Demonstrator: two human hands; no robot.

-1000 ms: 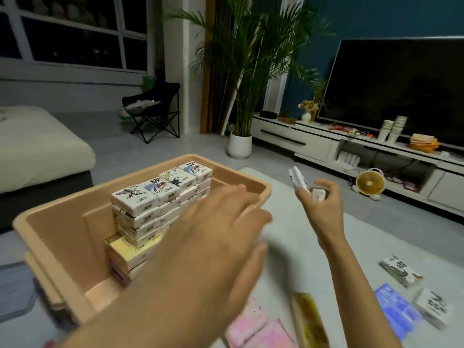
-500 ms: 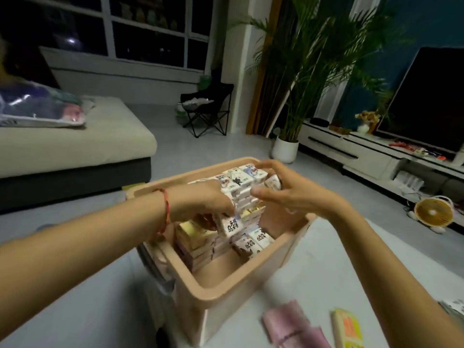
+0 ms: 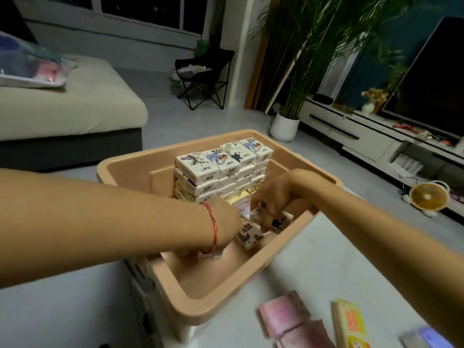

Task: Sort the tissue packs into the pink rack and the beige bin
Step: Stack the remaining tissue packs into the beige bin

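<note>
Right hand (image 3: 275,197) deeper, pack (image 3: 258,214) beside stack (image 3: 221,169)

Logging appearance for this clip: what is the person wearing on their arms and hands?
Both forearms are bare, with no sleeves in view and no gloves. The left hand has a thin red cord bracelet round its wrist. The right hand and its wrist carry nothing that the frame shows: no watch, band or ring.

head cam, sole view | I logged it facing forward and down from the wearer's head | close over the beige bin (image 3: 198,307) | wide, television (image 3: 431,79) at right edge
</note>
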